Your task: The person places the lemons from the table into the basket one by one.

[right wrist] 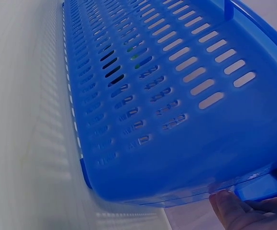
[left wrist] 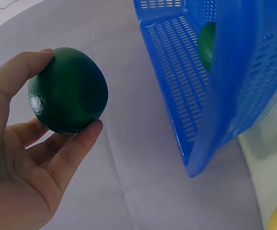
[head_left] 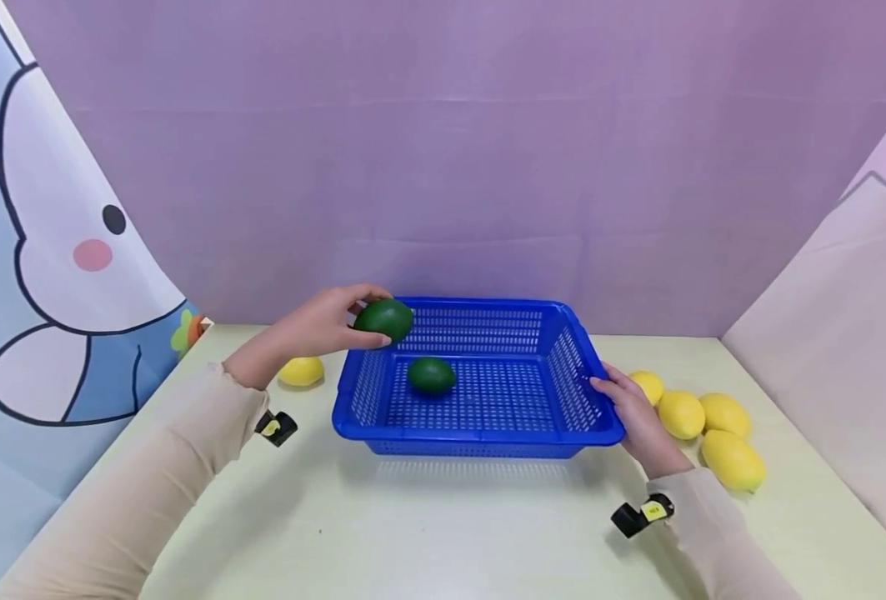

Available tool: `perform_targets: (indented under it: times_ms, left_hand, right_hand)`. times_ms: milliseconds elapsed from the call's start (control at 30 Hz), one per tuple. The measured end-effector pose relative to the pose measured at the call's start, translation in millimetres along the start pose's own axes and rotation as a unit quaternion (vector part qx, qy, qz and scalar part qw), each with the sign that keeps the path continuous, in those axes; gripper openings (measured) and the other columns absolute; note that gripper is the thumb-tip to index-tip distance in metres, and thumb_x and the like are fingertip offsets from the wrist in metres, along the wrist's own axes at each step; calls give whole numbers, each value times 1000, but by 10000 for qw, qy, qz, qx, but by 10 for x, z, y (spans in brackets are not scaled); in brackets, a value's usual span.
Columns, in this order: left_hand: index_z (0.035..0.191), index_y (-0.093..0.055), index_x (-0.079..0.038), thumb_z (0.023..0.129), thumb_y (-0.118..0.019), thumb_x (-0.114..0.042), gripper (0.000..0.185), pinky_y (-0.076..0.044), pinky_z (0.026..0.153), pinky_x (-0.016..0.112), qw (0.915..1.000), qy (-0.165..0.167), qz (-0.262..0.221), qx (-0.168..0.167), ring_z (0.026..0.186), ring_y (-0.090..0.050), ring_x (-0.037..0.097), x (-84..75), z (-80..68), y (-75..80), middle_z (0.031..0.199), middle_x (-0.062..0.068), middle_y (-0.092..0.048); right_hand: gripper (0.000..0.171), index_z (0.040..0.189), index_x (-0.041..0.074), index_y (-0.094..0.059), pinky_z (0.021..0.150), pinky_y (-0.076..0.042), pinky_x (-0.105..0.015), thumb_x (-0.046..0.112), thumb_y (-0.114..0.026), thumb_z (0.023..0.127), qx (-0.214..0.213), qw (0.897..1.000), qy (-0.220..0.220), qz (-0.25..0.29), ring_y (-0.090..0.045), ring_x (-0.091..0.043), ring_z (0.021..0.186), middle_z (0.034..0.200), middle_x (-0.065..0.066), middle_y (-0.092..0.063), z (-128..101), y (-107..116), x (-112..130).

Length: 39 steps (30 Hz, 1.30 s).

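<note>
My left hand [head_left: 330,321] grips a dark green, glossy oval fruit [head_left: 385,321] between thumb and fingers, at the back left corner of a blue plastic basket [head_left: 473,436]. In the left wrist view that held fruit [left wrist: 69,91] has a finely pebbled skin. A second dark green fruit [head_left: 431,376] lies on the basket floor, left of its middle. My right hand [head_left: 638,417] holds the basket's right rim, the thumb over the edge. Much of this hand is out of the right wrist view, where only fingers [right wrist: 231,211] show at the rim.
Several yellow lemons [head_left: 681,415] lie grouped on the pale table [head_left: 443,533], right of the right hand. One more lemon [head_left: 302,372] sits left of the basket, beneath the left forearm. A purple cloth [head_left: 458,167] hangs behind the table, with printed cloth [head_left: 60,250] at the left.
</note>
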<state>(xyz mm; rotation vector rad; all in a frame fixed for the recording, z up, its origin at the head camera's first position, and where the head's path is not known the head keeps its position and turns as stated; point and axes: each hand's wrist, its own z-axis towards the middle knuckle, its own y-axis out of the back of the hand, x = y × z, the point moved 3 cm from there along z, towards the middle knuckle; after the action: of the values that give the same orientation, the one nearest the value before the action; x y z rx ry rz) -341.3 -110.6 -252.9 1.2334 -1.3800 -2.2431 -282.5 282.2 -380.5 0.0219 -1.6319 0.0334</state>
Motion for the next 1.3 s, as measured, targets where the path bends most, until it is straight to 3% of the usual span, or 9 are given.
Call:
perform_targets:
  times_ms: [800,1300]
  left_hand:
    - [131,-50,-10,85,-69,-27,53,-51,82,37,9998,-126,-120,22,103,-55,27,-184,345,45,123,10,-55]
    - [130,-50,-9,84,-71,-27,53,-51,84,36,9989,-240,-374,120,102,-57,24,-208,595,-139,123,8,-56]
  right_hand:
    - [61,150,3,-9,76,-54,-26,23,-39,102,51,10000,61,34,-60,-7,87,99,7,-58,-68,-60,75]
    - [60,150,4,-10,78,-53,-26,24,-39,102,-43,10000,30,-28,-60,-6,87,101,8,-57,-100,-45,65]
